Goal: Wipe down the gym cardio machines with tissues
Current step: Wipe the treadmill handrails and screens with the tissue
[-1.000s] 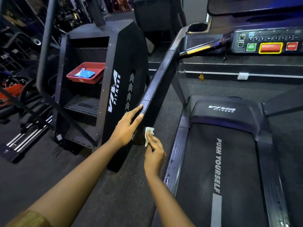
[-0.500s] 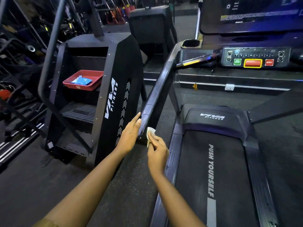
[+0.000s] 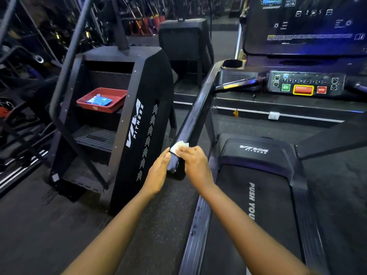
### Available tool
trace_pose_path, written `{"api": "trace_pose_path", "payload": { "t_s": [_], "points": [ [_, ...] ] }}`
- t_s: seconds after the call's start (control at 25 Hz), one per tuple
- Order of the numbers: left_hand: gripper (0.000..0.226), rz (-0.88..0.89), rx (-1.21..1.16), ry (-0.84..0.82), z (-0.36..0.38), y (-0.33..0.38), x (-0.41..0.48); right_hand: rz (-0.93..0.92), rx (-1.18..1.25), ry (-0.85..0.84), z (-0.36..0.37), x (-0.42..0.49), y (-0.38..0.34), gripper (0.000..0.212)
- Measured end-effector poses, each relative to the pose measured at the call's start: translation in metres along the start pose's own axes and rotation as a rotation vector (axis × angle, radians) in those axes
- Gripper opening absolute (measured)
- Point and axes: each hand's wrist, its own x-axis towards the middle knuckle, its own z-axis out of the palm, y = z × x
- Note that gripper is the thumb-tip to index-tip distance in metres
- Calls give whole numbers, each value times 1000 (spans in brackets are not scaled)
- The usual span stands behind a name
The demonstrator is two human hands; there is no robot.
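Note:
A black treadmill (image 3: 256,151) fills the right half of the view. Its left handrail (image 3: 195,114) slopes down toward me. My right hand (image 3: 195,163) presses a small white tissue (image 3: 178,146) onto the top of the handrail's near end, fingers curled over the tissue. My left hand (image 3: 158,172) lies flat against the left side of that rail end, fingers straight and together. Further up are the console with a red button (image 3: 303,89) and a dark screen (image 3: 305,26).
A black stair-climber machine (image 3: 137,124) stands left of the handrail. On one of its steps sits a red tray (image 3: 117,103) holding a blue wipe packet (image 3: 98,100). Racks and gym gear crowd the far left. Dark rubber floor (image 3: 158,215) runs between the two machines.
My right hand has lifted the tissue from under the rail end onto its top. The left hand stays on the rail's side. The view has tilted up toward the console.

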Motion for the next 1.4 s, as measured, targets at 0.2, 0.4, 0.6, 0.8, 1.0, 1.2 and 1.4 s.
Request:
{"api": "trace_pose_path", "payload": {
  "t_s": [0.2, 0.4, 0.6, 0.8, 1.0, 1.2, 1.4],
  "points": [
    [68, 70, 77, -55, -3, 4, 3, -29, 297, 286, 9, -58, -21, 31],
    [55, 126, 320, -71, 1, -2, 7, 798, 827, 506, 23, -51, 3, 36],
    [38, 201, 354, 2, 4, -7, 6, 767, 726, 452, 48, -23, -5, 33],
    [41, 188, 369, -20, 2, -3, 6, 675, 640, 525, 59, -67, -37, 37],
    [42, 179, 371, -21, 2, -3, 5, 645, 764, 519, 36, -61, -32, 32],
    [43, 207, 371, -20, 3, -4, 6, 791, 715, 445, 41, -30, -20, 29],
    [44, 221, 364, -24, 1, -8, 8, 701, 574, 461, 40, -49, -43, 31]
  ]
}}
